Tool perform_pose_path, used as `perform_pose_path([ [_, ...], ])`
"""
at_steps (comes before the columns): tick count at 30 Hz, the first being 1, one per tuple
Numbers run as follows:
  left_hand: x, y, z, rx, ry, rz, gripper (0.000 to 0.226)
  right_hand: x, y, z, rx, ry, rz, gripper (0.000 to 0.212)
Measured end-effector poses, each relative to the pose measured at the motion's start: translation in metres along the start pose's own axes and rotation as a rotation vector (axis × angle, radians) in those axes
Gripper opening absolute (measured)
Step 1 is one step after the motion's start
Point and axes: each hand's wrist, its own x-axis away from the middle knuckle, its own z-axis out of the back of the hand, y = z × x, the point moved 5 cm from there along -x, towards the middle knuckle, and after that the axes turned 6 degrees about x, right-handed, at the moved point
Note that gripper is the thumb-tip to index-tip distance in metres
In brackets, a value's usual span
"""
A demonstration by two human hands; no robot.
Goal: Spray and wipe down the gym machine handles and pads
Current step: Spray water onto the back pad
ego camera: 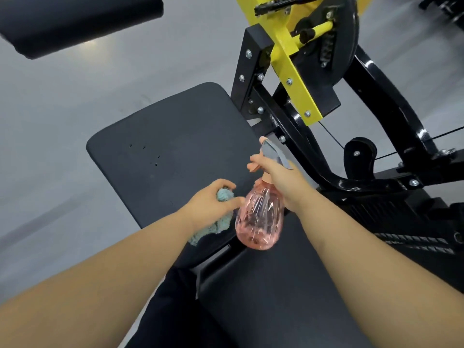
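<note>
A black seat pad (170, 146) of the gym machine fills the middle of the view. My left hand (213, 202) is closed on a light blue cloth (221, 222), pressed against the pad's near right part. My right hand (281, 182) grips the neck of a pink see-through spray bottle (259, 219) with a grey trigger head, its nozzle aimed over the pad. The bottle hangs just right of the cloth. A second black pad (288, 297) lies nearer to me, under my right forearm.
The machine's black and yellow frame (293, 79) with bolts, a cable and a pulley rises to the right of the seat. Another black pad (75, 21) sits at the top left. Grey floor (50, 146) spreads to the left. My dark trouser leg (170, 310) is below.
</note>
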Motion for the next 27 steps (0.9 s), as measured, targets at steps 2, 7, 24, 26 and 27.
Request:
perform_pose_path([
  [2,-0.010,0.013,0.000,0.098,-0.111,-0.030,0.062,-0.001,-0.009,0.006,-0.025,0.008,0.057,0.028],
  [7,-0.037,0.048,-0.005,-0.153,-0.370,-0.123,0.078,-0.009,-0.043,0.016,-0.059,0.132,0.242,0.022],
  [24,-0.133,0.088,0.044,-0.067,-0.015,-0.150,0.058,-0.101,-0.024,0.060,-0.105,0.311,0.106,0.012],
  [26,-0.144,0.077,0.058,-0.070,0.147,-0.094,0.048,-0.124,-0.021,0.077,-0.187,0.464,0.097,0.005],
  [27,-0.148,0.070,0.062,-0.111,0.196,-0.066,0.047,-0.138,-0.018,0.084,-0.219,0.535,0.066,0.013],
])
